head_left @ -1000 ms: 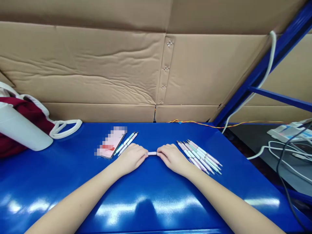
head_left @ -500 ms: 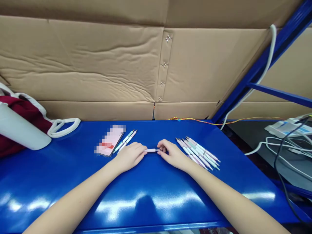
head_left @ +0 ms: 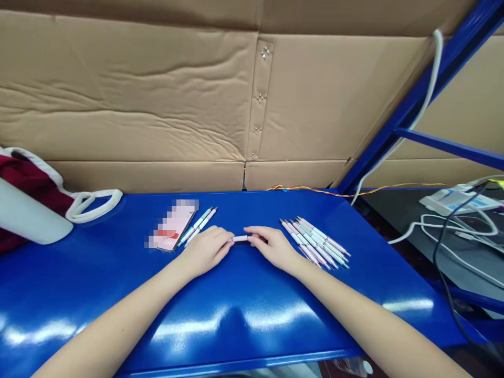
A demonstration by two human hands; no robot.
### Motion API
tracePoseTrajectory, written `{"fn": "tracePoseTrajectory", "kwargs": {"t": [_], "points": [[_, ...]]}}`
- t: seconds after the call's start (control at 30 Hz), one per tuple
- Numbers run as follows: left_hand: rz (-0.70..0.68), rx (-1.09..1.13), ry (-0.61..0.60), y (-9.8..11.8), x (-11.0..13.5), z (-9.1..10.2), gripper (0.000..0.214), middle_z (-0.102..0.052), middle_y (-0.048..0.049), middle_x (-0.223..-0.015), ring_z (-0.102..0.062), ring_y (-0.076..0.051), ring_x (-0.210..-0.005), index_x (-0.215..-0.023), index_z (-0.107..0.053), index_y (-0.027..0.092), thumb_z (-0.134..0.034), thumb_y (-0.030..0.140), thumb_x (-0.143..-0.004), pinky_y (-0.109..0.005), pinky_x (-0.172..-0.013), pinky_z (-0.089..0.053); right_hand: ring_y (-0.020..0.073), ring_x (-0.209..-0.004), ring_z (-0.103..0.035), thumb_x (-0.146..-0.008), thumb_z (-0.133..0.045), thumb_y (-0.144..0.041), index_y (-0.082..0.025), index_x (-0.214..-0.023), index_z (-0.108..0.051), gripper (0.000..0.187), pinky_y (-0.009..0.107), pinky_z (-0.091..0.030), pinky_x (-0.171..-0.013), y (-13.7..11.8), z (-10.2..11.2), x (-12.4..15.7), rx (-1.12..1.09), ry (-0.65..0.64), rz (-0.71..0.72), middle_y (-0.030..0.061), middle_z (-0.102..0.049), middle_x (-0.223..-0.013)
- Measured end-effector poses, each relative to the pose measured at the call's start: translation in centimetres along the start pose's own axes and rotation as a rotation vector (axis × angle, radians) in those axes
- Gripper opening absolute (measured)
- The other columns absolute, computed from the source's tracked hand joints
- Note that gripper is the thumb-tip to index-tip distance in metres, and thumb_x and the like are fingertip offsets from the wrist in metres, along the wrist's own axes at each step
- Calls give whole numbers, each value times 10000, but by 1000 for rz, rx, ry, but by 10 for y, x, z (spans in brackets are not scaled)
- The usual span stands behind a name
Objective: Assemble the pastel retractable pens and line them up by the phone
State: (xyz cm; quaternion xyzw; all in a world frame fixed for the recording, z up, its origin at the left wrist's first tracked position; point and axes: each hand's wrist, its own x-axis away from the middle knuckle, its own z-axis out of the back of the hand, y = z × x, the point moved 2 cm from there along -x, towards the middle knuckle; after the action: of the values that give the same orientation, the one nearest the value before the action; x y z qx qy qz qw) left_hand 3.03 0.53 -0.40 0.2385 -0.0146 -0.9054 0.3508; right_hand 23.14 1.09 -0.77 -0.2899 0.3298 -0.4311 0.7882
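Note:
A slim white pen lies level between my two hands, just above or on the blue table. My left hand is closed round its left end, with thumb and fingers pressed together. At the other end is my right hand, its thumb and bent fingers at the tip and the index finger reaching out above it. The right fingertips partly hide that end. Beyond my left hand lie two pens beside a pink pixelated phone-shaped object. Several pastel pens lie in a slanted bunch right of my right hand.
On the left of the blue table are a white cylinder, dark red cloth and a white strap loop. Cardboard stands behind. A blue frame and white cables are on the right.
The view has shifted slightly, so everything sits a little further left and higher. My right index finger has straightened out over the pen's end; my left hand keeps its grip.

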Motion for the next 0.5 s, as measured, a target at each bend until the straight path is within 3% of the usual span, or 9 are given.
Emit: {"fn": "tracePoseTrajectory", "kwargs": {"t": [0.13,0.23,0.33,0.43,0.5], "points": [[9,11,-8,1,0,1,232,-653,-58,-929,-587,-177,-858,-997,-612,176,-402,260,-944,-315,-780,-487,136,-668,-593,-798,-576,-199,-212,-930,-556,134,259,-461,-657,-1,0,1,-105,15,-64,-28,-627,-713],[-7,27,19,2,0,2,227,-660,-59,-928,-592,-171,-860,-988,-618,177,-410,251,-939,-307,-784,-489,140,-678,-588,-842,-542,-232,-208,-826,-566,38,259,-440,-652,-3,2,1,-53,-4,-45,-18,-633,-714],[-29,39,63,4,0,3,198,-671,-53,-898,-601,-167,-829,-977,-623,174,-442,231,-920,-295,-767,-492,155,-709,-580,-904,-455,-256,-198,-726,-574,222,288,-431,-708,-6,4,0,33,-36,-5,5,-636,-701],[-34,25,101,5,0,4,218,-670,-56,-870,-603,-167,-786,-1053,-606,159,-459,216,-902,-290,-731,-497,154,-731,-589,-867,-525,-258,-198,-903,-585,93,289,-449,-723,-7,4,1,-13,-47,-9,6,-635,-763],[-38,11,88,5,0,4,240,-665,-54,-858,-598,-165,-768,-1080,-603,161,-449,212,-903,-289,-718,-498,145,-749,-597,-824,-579,-227,-201,-1032,-539,213,276,-462,-715,-8,3,2,-70,-40,-8,4,-629,-826]]}}
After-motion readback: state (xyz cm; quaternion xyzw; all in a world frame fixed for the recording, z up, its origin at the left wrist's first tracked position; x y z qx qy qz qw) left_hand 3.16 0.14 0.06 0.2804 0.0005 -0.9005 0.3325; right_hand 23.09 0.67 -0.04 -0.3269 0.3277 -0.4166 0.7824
